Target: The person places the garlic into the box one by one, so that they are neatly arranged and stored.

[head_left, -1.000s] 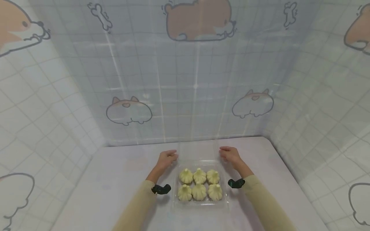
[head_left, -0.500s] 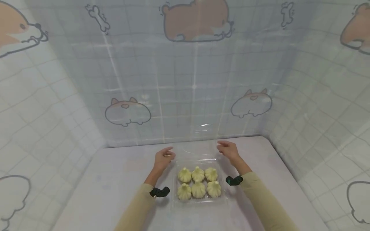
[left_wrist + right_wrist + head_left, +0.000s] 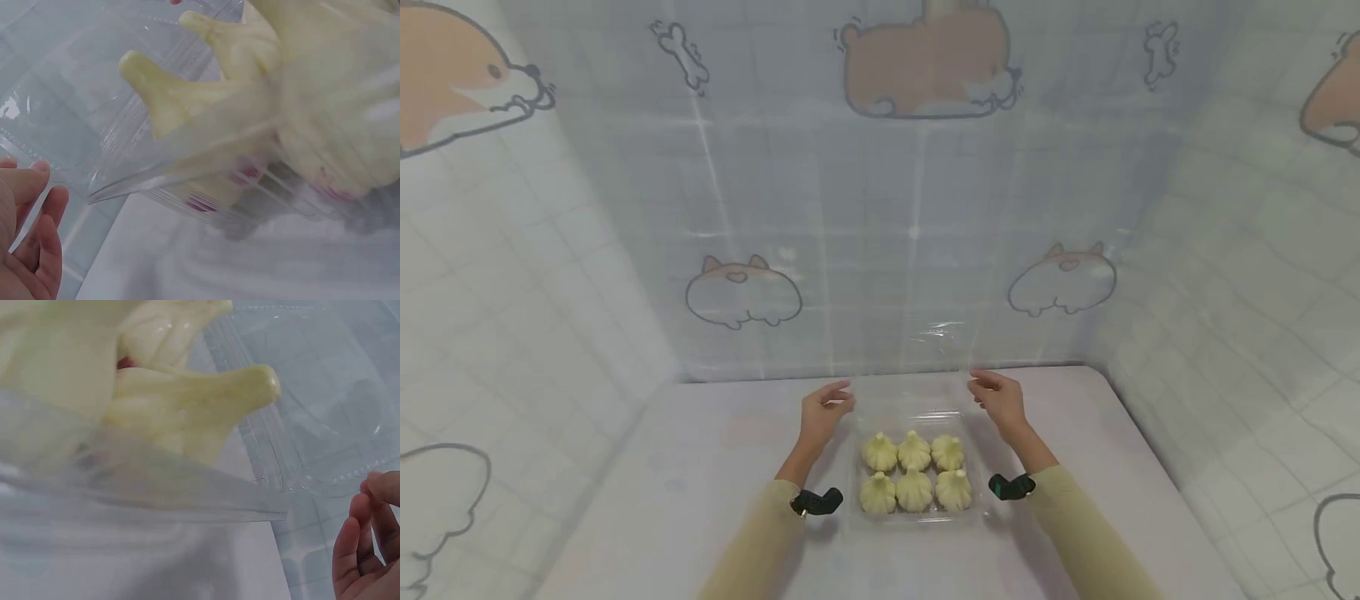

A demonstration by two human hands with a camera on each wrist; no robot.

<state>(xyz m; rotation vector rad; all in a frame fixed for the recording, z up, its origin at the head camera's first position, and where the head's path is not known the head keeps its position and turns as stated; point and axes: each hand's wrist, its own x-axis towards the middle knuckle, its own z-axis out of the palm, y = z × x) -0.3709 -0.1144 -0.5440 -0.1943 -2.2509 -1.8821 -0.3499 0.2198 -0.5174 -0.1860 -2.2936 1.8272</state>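
Observation:
A clear plastic clamshell container rests on the table, its hinged lid swung up at the far side. Inside sit several pale garlic bulbs in two rows, stems upward. Purple marks show low on some bulbs in the left wrist view. My left hand is at the lid's left edge, thumb and fingers bent around the rim. At the opposite edge, my right hand pinches the rim between thumb and fingertips. The lid is so transparent that its outline is faint in the head view.
The white table ends at a back wall hung with a plastic-like sheet with cartoon dogs. Similar sheets stand on the left and right. Dark wrist devices sit on both forearms, close beside the container.
Both hands have moved slightly upward in the head view along with the lid, mostly before the half-second mark. Glints now show on the lid. The garlic stays in place.

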